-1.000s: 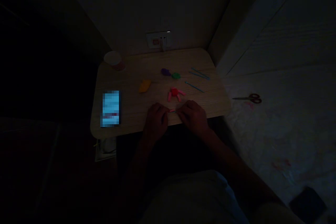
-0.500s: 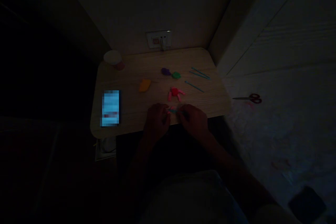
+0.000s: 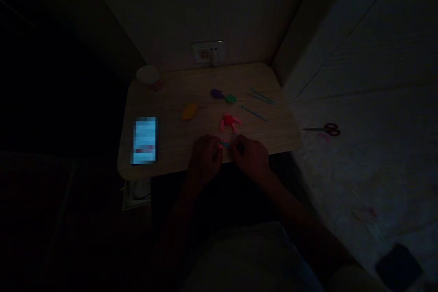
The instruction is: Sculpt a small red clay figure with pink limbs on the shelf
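Bunched tighter than in the earlier frame, a small pink-and-teal clay piece (image 3: pixel 224 144) is kept between the left hand (image 3: pixel 205 159) and right hand (image 3: pixel 251 158), which are held narrow above the table (image 3: pixel 205 82), just below a red clay figure (image 3: pixel 229 123); the grip is too dark to be told.

Between the left hand (image 3: pixel 205 159) and the right hand (image 3: pixel 251 159) is a small clay piece (image 3: pixel 224 144). Ahead of both hands, on the counter (image 3: pixel 164 100), lies a clay figure (image 3: pixel 230 123). Ahead of the right hand are thin sticks (image 3: pixel 254 113). Left of the left hand is a phone (image 3: pixel 145 141); right of the right hand, off the counter, lie scissors (image 3: pixel 323 129).
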Demonstrator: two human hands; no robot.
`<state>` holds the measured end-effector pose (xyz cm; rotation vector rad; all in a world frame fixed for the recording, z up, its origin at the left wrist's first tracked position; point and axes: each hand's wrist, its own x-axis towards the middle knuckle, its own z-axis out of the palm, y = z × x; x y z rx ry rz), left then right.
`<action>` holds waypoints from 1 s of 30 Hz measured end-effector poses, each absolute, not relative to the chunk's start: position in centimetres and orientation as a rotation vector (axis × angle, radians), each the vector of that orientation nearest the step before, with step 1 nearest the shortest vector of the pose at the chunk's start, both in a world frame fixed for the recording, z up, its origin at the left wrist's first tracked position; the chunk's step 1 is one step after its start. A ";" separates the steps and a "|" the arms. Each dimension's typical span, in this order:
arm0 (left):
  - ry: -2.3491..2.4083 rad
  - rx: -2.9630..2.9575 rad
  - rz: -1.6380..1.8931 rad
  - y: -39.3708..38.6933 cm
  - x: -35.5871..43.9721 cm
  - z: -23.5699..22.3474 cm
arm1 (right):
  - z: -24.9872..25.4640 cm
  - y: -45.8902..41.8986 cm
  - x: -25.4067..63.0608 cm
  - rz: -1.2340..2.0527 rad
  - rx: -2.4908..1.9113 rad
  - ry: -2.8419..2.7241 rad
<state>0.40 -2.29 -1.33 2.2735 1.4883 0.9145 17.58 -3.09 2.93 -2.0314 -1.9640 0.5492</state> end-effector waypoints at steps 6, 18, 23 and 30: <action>1.482 2.263 0.912 -2.3 0.5 -1.1 | 2.9 -3.1 17.5 0.537 -2.021 -1.983; 1.498 2.253 0.913 -2.3 0.5 -1.2 | 2.8 -3.2 17.6 0.491 -2.026 -1.976; 1.483 2.263 0.895 -2.3 0.4 -1.1 | 2.7 -3.0 17.9 0.491 -2.034 -1.938; 1.533 2.244 0.867 -2.1 0.7 -0.9 | 2.7 -2.5 18.3 0.499 -2.047 -1.918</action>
